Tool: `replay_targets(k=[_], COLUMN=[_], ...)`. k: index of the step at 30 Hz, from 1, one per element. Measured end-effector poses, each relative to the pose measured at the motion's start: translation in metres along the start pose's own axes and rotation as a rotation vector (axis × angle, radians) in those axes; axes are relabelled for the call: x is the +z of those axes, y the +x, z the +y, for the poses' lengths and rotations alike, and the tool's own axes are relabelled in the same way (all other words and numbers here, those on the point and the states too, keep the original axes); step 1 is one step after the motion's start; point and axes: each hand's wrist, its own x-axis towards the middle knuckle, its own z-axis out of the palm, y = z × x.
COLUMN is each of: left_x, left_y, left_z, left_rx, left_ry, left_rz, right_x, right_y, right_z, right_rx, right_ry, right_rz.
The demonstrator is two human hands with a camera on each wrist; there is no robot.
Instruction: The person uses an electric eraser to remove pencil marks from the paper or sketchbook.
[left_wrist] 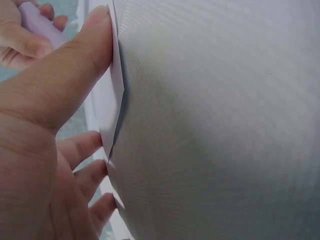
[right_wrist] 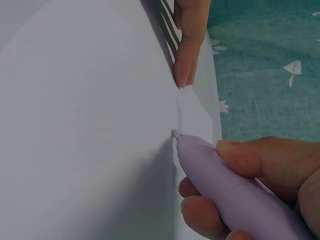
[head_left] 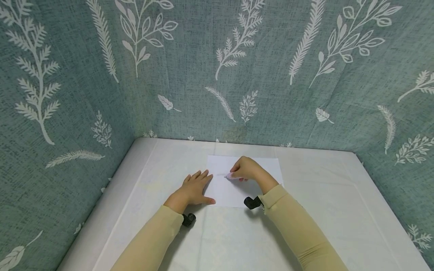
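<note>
A white sheet of paper [head_left: 225, 194] lies on the covered table. My right hand [head_left: 249, 168] grips a thick lavender correction pen [right_wrist: 232, 187] between thumb and fingers. Its narrow tip points left and meets the sheet near a faint grey streak [head_left: 221, 174]. My left hand [head_left: 193, 189] rests with fingers spread across the paper's left edge. In the left wrist view, the thumb [left_wrist: 80, 75] presses along the sheet's edge, and a corner lifts slightly off the cloth. The left fingertips [right_wrist: 185, 75] show just beyond the pen tip in the right wrist view.
White cloth [head_left: 325, 195] covers the table. Green fabric [head_left: 190, 49] with white leaf prints hangs behind it and on both sides. A black wrist camera [head_left: 252, 203] sits below the right hand, and another black camera [head_left: 189, 219] is by the left wrist.
</note>
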Motion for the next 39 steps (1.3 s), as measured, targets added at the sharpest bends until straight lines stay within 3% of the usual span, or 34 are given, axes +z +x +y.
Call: replay_targets(k=[5,10,39], left_x=[-0.0008,-0.0008,0.0014], left_y=[-0.0006,-0.0018,0.0004], left_z=[0.0006,0.0005,-0.0006], left_rx=[0.002,0.001,0.007], left_ry=[-0.001,-0.001,0.002], left_rz=[0.006,-0.004,-0.001], right_x=[-0.0005,-0.0007,0.006], right_y=[0.0002,-0.0004,0.0025], right_z=[-0.0004,-0.0008,-0.0005], right_rx=[0.006,-0.001,0.0], right_ry=[-0.006,-0.004,0.004], right_rz=[0.029,0.005,0.034])
